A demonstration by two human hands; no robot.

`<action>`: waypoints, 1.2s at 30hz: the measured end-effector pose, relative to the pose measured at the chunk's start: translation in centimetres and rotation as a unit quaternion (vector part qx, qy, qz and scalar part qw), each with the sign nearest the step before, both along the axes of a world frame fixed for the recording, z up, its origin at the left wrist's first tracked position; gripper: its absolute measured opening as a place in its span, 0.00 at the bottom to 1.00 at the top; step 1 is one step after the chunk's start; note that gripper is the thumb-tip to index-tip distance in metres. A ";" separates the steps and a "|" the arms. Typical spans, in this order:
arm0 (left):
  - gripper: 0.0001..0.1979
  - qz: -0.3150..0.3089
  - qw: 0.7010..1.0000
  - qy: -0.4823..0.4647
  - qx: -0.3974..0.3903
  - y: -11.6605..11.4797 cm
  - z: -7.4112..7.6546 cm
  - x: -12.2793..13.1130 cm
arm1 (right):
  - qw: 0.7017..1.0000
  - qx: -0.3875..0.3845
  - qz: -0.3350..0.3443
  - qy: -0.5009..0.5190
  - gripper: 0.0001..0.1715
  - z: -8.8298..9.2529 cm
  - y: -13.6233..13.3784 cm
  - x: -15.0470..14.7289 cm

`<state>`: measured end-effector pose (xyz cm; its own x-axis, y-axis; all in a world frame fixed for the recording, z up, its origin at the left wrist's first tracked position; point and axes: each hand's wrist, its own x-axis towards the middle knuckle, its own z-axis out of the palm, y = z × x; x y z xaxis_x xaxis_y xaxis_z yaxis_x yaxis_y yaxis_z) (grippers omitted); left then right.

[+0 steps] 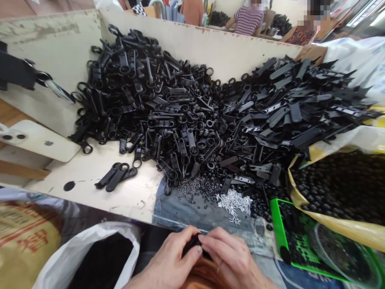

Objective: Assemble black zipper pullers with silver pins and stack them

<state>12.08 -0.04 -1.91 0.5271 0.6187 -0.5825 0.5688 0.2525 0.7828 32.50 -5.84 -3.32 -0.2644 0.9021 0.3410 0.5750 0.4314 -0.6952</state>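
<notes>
At the front edge of the table, my left hand (pixel 177 257) and my right hand (pixel 230 255) come together around a small black plastic part (pixel 192 243). Fingers of both hands press on it and cover most of it, so its exact shape is hidden. Just beyond my hands lies a small heap of silver metal pins (pixel 234 204) on a dark mat (pixel 186 210). Beside the pins are tiny dark screws (pixel 192 188). Further back rises a large pile of black plastic handles with ring ends (pixel 174 116), and to its right a pile of flat black pointed pieces (pixel 288 104).
A green basket (pixel 275 224) and a yellow-edged sack of black beads (pixel 339 184) stand at right. Several ring-ended handles (pixel 117 176) lie apart at left, near a white phone (pixel 45 140). A white sack (pixel 87 241) sits front left. Another person (pixel 249 20) works behind the board.
</notes>
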 end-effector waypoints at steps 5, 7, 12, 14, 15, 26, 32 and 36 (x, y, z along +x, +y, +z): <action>0.15 0.011 0.999 -0.043 0.030 0.4 -0.2 1.2 | 0.999 -0.035 -0.013 0.004 0.14 -0.3 0.4 0.6; 0.12 0.015 0.998 -0.057 0.038 0.7 -0.1 1.9 | 0.999 -0.034 -0.039 -0.008 0.14 -0.4 0.5 0.4; 0.13 0.032 0.996 -0.079 0.031 0.4 -0.5 2.5 | 0.994 -0.010 -0.107 -0.031 0.13 -0.5 -0.1 -0.4; 0.15 0.034 0.997 -0.059 0.035 -0.1 -1.1 2.2 | 0.993 -0.017 -0.114 -0.020 0.11 -0.4 -0.4 -0.6; 0.16 0.032 0.998 -0.045 0.037 -0.4 -1.4 2.0 | 0.993 -0.023 -0.114 -0.014 0.11 -0.3 -0.5 -0.6; 0.21 -0.027 0.998 -0.010 0.057 -0.2 -1.1 1.9 | 0.992 -0.102 -0.058 -0.041 0.14 1.4 0.6 0.6; 0.09 0.030 0.994 -0.102 -0.022 0.9 -1.0 2.4 | 0.985 -0.158 -0.065 -0.005 0.12 1.5 1.2 0.6; 0.08 0.058 0.987 -0.147 -0.039 0.8 -1.5 2.3 | 0.983 -0.171 -0.067 0.009 0.12 1.2 1.2 0.6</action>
